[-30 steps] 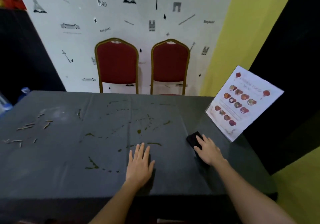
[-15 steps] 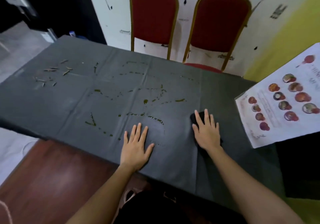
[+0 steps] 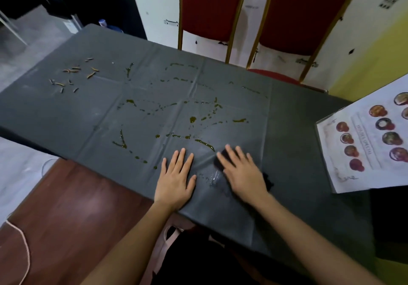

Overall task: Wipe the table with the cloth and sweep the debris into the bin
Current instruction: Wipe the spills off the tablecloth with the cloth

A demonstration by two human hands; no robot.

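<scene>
A dark grey cloth-covered table (image 3: 66,117) carries thin streaks and drops of greenish-yellow spill (image 3: 192,119) across its middle. Small brown debris pieces (image 3: 72,73) lie scattered at the far left. My right hand (image 3: 241,172) presses flat, fingers straight, on a small black cloth (image 3: 218,163), which shows at the fingertips and by the wrist. A wet smear (image 3: 213,177) glistens just left of that hand. My left hand (image 3: 175,178) lies flat on the table near the front edge, fingers spread. No bin is in view.
A laminated menu sheet (image 3: 364,148) stands at the table's right end. Two red chairs with gold frames (image 3: 212,13) stand behind the table against a white wall. Brown floor (image 3: 66,207) and a thin cord (image 3: 24,249) show at lower left.
My right hand has slid the black cloth leftward, closer to my left hand, leaving a wet smear. The camera has tilted further down and moved closer to the table.
</scene>
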